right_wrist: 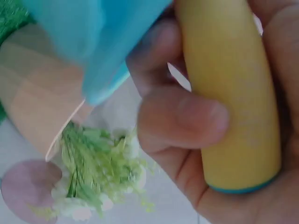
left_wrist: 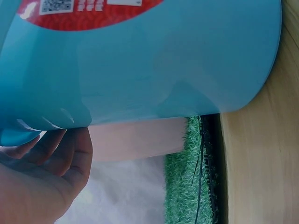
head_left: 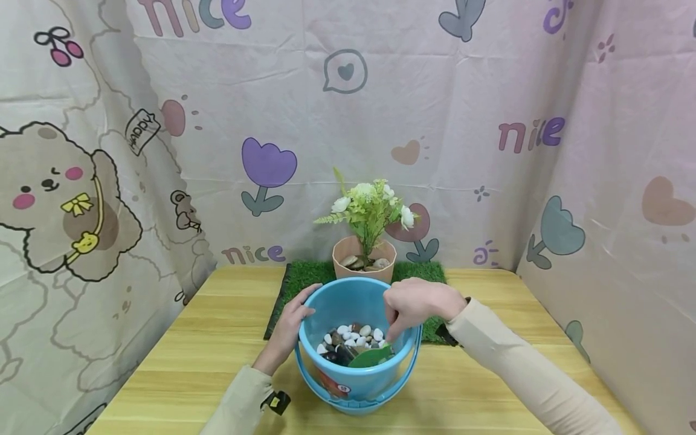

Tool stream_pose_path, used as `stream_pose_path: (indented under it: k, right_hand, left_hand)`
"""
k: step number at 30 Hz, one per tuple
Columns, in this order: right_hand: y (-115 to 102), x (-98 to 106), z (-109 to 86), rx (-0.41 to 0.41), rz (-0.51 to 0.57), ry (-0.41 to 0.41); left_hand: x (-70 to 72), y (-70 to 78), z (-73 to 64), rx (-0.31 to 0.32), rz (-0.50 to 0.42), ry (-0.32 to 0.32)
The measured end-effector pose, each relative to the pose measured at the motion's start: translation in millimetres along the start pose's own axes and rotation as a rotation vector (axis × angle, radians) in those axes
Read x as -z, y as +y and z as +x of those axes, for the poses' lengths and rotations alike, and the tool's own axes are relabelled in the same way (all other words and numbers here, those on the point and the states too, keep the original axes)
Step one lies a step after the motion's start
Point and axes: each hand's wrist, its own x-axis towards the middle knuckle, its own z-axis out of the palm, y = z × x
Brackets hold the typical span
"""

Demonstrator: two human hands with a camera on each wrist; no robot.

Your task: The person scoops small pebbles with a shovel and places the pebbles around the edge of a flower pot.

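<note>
A light blue bucket [head_left: 363, 379] with a hanging handle stands on the wooden table, white, brown and dark pebbles [head_left: 348, 339] at its bottom. My left hand [head_left: 290, 326] holds the left side of its rim; in the left wrist view the fingers [left_wrist: 77, 154] lie against the outer wall. Over the right side of the bucket, my right hand [head_left: 415, 302] grips a small garden trowel by its yellow handle [right_wrist: 233, 102]. The trowel's green blade [head_left: 370, 357] reaches down inside, among the pebbles near the front wall.
Behind the bucket, a pink pot [head_left: 363, 273] of white flowers and greenery [head_left: 370, 211] stands on a green artificial-grass mat [head_left: 310, 277]. Patterned cloth [head_left: 348, 121] hangs around the back and sides of the table [head_left: 217, 338].
</note>
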Motion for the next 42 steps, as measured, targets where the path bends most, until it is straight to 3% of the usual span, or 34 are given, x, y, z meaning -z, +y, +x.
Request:
stream_pose_path:
  k: [4,10,18,20,29,34,36,42]
  right_hand:
    - [2,-5,-2.5,0.004,-0.061,0.102]
    - [4,-12,-5.8,0.033,-0.115,0.190]
    - [8,-13,-4.1,-0.018,-0.233,0.386]
    - [12,-14,-2.2,-0.018,-0.203,0.384]
    - [17,-14,-5.2,0.052,-0.016,0.236]
    - [6,-14,-3.3,0.064,-0.051,0.167]
    - [1,-16,-1.7,0.057,-0.102,0.179]
    - [0,-27,0.7,0.051,-0.240,0.327]
  left_hand:
    - [0.4,-0.8,-1.1,0.010,-0.002,0.003]
    - [0.2,-0.5,-0.3,0.004,0.003,-0.002]
    - [0.8,-0.4,0.2,0.008,0.012,0.004]
    - [0.5,-0.4,-0.2,0.012,0.003,0.004]
    - [0.9,0.5,0.4,0.006,0.001,0.004]
    - [1.5,0.4,0.0,0.005,0.004,-0.004]
    - [1.3,0.2,-0.2,0.003,0.004,-0.004]
    - [0.7,0.2,-0.8,0.000,0.006,-0.005]
